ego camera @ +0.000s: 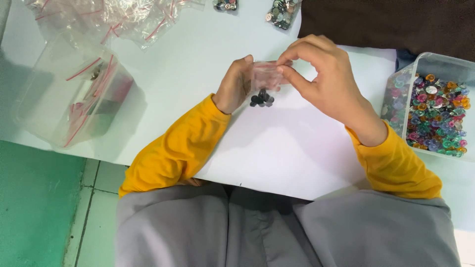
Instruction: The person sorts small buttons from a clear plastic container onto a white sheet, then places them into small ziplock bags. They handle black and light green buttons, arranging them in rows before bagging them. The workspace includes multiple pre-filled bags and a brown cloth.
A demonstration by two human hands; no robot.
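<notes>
- White table top [277, 148] fills the head view; its near edge runs across the person's grey lap, and green floor shows beyond its left edge.
- Left hand [236, 84]: fingers curled and pressed together on the left side of a small clear bag [264, 79], held just above the table.
- Right hand [316, 74]: thumb and forefinger pinch the top edge of the same bag, the other fingers arched over it.
- Dark buttons [261, 98] sit bunched in the bottom of the bag, just below the left fingertips.
- Whether the bag's mouth is sealed cannot be told.
- Risk, as a judgement: if the mouth is unsealed and the bag tilts, the buttons could spill and roll toward the near edge, then drop to the lap or floor.
- Risk, as a judgement: the film is thin and slack; a loose pinch could let the weighted bottom slip out of both hands.
- Right of the right hand, well apart, stands a clear tub [420, 62] of coloured buttons [438, 118]; a wide sweep of the right forearm could knock it.
- Left of the left hand, well apart, stands a clear box [29, 99] holding red-striped empty bags, with a loose heap of bags [118, 17] beyond it.
- Beyond both hands lie two filled bags [283, 12] at the far edge, beside a dark cloth [386, 22].
- Open room: bare table directly below and toward the person from both hands.
</notes>
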